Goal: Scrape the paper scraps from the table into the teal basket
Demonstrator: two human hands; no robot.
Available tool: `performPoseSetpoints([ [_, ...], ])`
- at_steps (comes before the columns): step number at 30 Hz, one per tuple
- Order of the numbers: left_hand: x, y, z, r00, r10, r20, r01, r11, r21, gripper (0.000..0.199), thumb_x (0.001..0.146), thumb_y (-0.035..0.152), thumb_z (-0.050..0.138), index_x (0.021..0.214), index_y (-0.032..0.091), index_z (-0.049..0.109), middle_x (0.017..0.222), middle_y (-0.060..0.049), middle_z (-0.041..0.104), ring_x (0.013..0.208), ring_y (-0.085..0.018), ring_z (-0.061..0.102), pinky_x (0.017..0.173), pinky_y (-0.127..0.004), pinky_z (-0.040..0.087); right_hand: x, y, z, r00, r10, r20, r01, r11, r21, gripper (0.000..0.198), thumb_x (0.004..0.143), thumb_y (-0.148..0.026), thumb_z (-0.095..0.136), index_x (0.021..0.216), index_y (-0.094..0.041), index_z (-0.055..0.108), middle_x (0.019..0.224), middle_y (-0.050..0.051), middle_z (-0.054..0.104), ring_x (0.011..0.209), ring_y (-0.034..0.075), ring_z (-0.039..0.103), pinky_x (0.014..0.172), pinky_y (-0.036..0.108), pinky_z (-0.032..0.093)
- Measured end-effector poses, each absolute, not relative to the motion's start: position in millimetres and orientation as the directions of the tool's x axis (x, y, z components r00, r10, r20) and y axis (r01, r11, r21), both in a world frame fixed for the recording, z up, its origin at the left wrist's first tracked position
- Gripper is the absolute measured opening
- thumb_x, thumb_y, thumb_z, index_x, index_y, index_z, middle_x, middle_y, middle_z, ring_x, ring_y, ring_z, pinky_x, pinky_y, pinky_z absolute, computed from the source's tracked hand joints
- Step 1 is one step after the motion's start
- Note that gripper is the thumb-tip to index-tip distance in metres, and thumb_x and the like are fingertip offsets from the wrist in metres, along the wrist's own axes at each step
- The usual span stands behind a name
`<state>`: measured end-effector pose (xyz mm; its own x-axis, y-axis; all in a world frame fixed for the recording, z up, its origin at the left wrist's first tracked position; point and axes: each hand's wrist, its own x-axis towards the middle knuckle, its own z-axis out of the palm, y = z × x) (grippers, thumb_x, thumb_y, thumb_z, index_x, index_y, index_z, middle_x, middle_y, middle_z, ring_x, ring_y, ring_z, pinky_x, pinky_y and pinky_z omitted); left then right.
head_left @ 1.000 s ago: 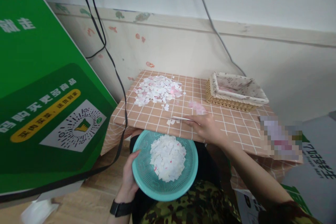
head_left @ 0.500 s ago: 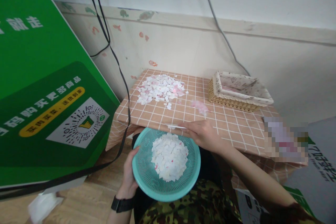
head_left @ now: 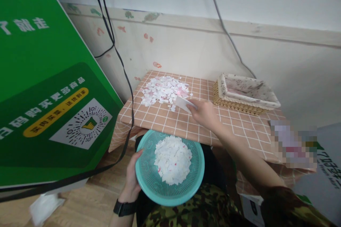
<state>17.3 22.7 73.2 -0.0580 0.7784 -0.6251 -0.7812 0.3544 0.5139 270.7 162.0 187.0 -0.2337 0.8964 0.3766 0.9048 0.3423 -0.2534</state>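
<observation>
My left hand (head_left: 134, 175) grips the left rim of a turquoise plastic colander (head_left: 195, 181), held below the table's front edge. A heap of small white paper scraps (head_left: 173, 159), a few marked with red, lies inside it. My right hand (head_left: 204, 111) reaches over the table, fingers closed on a flat white card (head_left: 183, 104). The card is tilted, its far end at the near right edge of a loose pile of white and pink paper scraps (head_left: 161, 90) on the tablecloth.
A checked brown cloth covers the table (head_left: 154, 115). At the back right stands a fabric-lined wicker basket (head_left: 239, 104). A blurred-out item (head_left: 290, 143) lies at the right corner. A green sign board (head_left: 53, 78) and a black strap (head_left: 128, 81) are on the left.
My right hand has moved from the table's front edge forward to the pile, carrying the white card. The pink scraps in front of the basket no longer show. My left hand keeps the colander in place.
</observation>
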Motion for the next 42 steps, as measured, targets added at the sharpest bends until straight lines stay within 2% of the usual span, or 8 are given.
performPoseSetpoints([
  [4,14,22,71,-0.056,0.775,-0.629,-0.777,0.362,0.515,0.013,0.069,0.022,0.067,0.075,0.012,0.070,0.068,-0.006,0.073,0.059,-0.019,0.065,0.063,-0.031,0.053,264,169,194,-0.315,0.901,0.297,0.888,0.391,-0.242,0.024,0.086,-0.030,0.046,0.092,-0.021,0.068,0.068,0.004,0.067,0.058,0.015,0.057,0.053,0.027,0.031],
  [12,11,20,75,-0.038,0.767,-0.640,-0.795,0.364,0.484,0.012,0.069,0.019,0.066,0.075,0.011,0.071,0.069,-0.007,0.073,0.060,-0.020,0.066,0.062,-0.031,0.053,262,163,202,-0.439,0.848,0.296,0.801,0.518,-0.298,0.022,0.086,-0.028,0.048,0.083,-0.020,0.068,0.065,0.003,0.065,0.055,0.012,0.054,0.052,0.026,0.030],
  [16,11,21,75,-0.036,0.765,-0.643,-0.795,0.368,0.482,0.011,0.069,0.019,0.065,0.075,0.011,0.071,0.070,-0.008,0.073,0.061,-0.021,0.067,0.064,-0.033,0.054,263,162,208,-0.460,0.842,0.282,0.779,0.535,-0.327,0.020,0.086,-0.028,0.050,0.087,-0.021,0.068,0.069,0.003,0.067,0.056,0.012,0.055,0.051,0.026,0.033],
  [21,10,21,75,-0.025,0.770,-0.638,-0.798,0.369,0.477,0.011,0.069,0.019,0.065,0.075,0.011,0.071,0.070,-0.008,0.073,0.062,-0.021,0.067,0.066,-0.033,0.054,260,166,206,-0.492,0.816,0.305,0.736,0.576,-0.354,0.021,0.086,-0.026,0.049,0.093,-0.021,0.069,0.079,0.004,0.070,0.066,0.015,0.061,0.057,0.026,0.038],
  [30,8,20,73,-0.032,0.775,-0.631,-0.791,0.366,0.490,0.011,0.069,0.020,0.065,0.074,0.011,0.071,0.067,-0.007,0.073,0.059,-0.021,0.066,0.062,-0.033,0.054,260,171,206,-0.474,0.824,0.310,0.740,0.564,-0.367,0.019,0.085,-0.026,0.051,0.086,-0.019,0.068,0.073,0.003,0.068,0.063,0.014,0.059,0.056,0.026,0.036],
  [34,9,20,75,-0.027,0.773,-0.634,-0.791,0.371,0.486,0.012,0.069,0.020,0.065,0.074,0.011,0.071,0.068,-0.008,0.073,0.060,-0.021,0.066,0.063,-0.033,0.054,257,169,207,-0.517,0.808,0.283,0.703,0.590,-0.398,0.018,0.085,-0.025,0.051,0.084,-0.019,0.068,0.073,0.002,0.068,0.062,0.013,0.058,0.058,0.025,0.037],
  [42,9,20,76,-0.036,0.763,-0.645,-0.796,0.368,0.480,0.011,0.069,0.019,0.065,0.073,0.011,0.071,0.067,-0.008,0.073,0.059,-0.020,0.066,0.064,-0.032,0.054,265,169,206,-0.511,0.822,0.251,0.693,0.567,-0.445,0.020,0.084,-0.024,0.052,0.092,-0.021,0.069,0.080,0.002,0.070,0.068,0.014,0.061,0.059,0.026,0.040],
])
